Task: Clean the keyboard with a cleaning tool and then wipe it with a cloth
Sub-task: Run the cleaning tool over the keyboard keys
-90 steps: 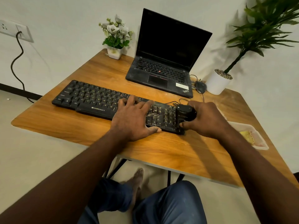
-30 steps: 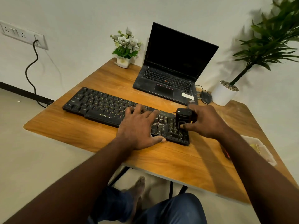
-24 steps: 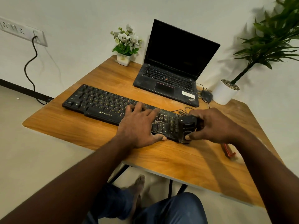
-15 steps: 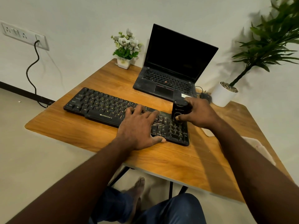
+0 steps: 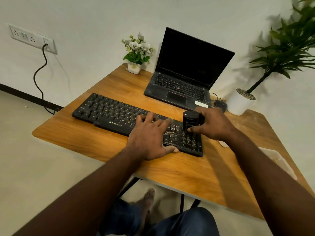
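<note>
keyboard [image 5: 119, 116]: on worktop [image 5: 187, 172], long axis left–right
left hand [image 5: 150, 138]: flat, pressing mid keys
right hand [image 5: 214, 126]: grips tool [image 5: 190, 120] on right end; uncleaned keys lie left
cloth: not identifiable

A black cleaning tool [image 5: 190, 118] stands upright at the right end of the black keyboard [image 5: 110, 113].

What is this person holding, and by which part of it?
The right hand grips a black cylindrical cleaning tool round its body, upright over the right end of the keyboard. The left hand holds nothing; it rests flat on the keys.
</note>
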A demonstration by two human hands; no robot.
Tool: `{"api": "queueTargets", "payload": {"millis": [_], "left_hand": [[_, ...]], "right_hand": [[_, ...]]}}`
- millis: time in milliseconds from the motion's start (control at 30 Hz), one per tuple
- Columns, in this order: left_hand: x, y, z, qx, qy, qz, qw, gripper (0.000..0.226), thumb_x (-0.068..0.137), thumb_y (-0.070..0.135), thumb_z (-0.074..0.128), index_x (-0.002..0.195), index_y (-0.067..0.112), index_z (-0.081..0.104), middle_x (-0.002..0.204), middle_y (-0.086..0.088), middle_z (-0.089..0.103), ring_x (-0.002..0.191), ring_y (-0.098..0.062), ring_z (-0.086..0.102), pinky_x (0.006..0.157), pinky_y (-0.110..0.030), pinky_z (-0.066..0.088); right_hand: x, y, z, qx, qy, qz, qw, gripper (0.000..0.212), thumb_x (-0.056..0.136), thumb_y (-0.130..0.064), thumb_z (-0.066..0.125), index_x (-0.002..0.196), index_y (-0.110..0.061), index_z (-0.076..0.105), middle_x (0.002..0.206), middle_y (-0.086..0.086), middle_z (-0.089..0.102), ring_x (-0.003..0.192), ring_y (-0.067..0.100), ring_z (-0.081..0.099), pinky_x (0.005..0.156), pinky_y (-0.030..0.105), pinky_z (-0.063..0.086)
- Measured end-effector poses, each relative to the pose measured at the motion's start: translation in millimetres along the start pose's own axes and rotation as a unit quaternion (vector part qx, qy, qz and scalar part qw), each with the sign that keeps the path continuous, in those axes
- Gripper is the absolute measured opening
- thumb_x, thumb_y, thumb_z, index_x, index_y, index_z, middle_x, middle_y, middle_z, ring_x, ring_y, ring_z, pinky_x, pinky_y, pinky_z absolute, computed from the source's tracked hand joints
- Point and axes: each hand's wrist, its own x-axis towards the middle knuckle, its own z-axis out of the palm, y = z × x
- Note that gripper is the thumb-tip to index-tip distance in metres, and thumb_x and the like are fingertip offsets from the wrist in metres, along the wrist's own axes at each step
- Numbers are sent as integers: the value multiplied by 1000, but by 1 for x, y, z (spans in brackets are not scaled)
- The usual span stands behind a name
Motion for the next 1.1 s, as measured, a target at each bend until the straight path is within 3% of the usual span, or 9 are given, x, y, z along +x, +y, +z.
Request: {"api": "queueTargets", "payload": {"millis": [167, 300, 367, 500, 600, 667, 833, 933, 1100], "left_hand": [[1, -1, 1, -2, -2, 2, 1000, 103, 78, 95, 32, 157, 31, 21, 146, 7, 54, 134, -22, 33, 107, -51, 30], [1, -1, 1, 2, 0, 2, 1000, 103, 78, 96, 29, 157, 30, 22, 146, 7, 54, 133, -22, 33, 108, -51, 30], [0, 0, 1, 3, 1, 1, 1000, 103, 78, 96, 29, 157, 30, 23, 146, 7, 54, 133, -22, 32, 107, -51, 30], [1, 0, 1, -4, 2, -3, 1000, 103, 77, 97, 31, 156, 31, 23, 146, 7, 54, 132, -22, 33, 107, -50, 31], [1, -1, 1, -5, 3, 0, 1000, 103, 77, 97, 31, 156, 31, 23, 145, 6, 55, 132, -22, 34, 106, -50, 31], [1, -1, 1, -3, -1, 3, 1000, 103, 77, 96, 30, 156, 31, 22, 145, 6, 55, 133, -22, 33, 107, -51, 31], [0, 0, 0, 0, 0, -2, 1000, 105, 77, 97, 29, 157, 30, 22, 146, 7, 55, 134, -22, 33, 107, -51, 30], [0, 0, -1, -4, -3, -3, 1000, 104, 76, 96, 30, 156, 31, 20, 146, 7, 54, 135, -23, 33, 108, -52, 30], [1, -2, 1, -13, 0, 0, 1000, 103, 76, 96, 32, 155, 32, 20, 145, 7, 56, 135, -23, 34, 108, -53, 31]], "right_hand": [[-20, -12, -9, -7, -111, -59, 992, 32, 75, -24, 90, 93, -32, 65, 90, -9, 70, 83, 5, 66, 73, 37, 57], [-2, 1, -4, 4, 1, -5, 1000, 35, 76, -21, 90, 100, -30, 66, 96, -10, 71, 92, 10, 66, 82, 44, 58], [1, 8, 2, 18, 40, 25, 999, 36, 77, -22, 89, 104, -29, 66, 98, -10, 71, 95, 12, 66, 81, 40, 57], [-21, 6, 1, 36, -18, 6, 999, 35, 75, -22, 91, 98, -29, 66, 92, -11, 71, 85, 2, 65, 68, 23, 48], [-34, -4, -12, 49, -106, -14, 993, 32, 73, -22, 91, 95, -28, 68, 89, -10, 72, 81, 0, 66, 67, 21, 48], [-26, -5, -18, 59, -98, -6, 993, 33, 74, -21, 91, 96, -27, 68, 91, -9, 73, 83, 1, 67, 72, 26, 52], [16, -2, -6, 44, 37, 29, 998, 41, 76, -21, 90, 108, -28, 66, 104, -9, 70, 100, 12, 67, 79, 26, 54], [13, -7, 4, 25, 14, 28, 999, 41, 75, -24, 90, 107, -30, 65, 104, -8, 71, 99, 12, 67, 82, 33, 57], [-22, -20, 3, 5, -64, -34, 997, 34, 76, -21, 90, 89, -35, 62, 87, -10, 70, 79, 2, 65, 66, 27, 54]]}}
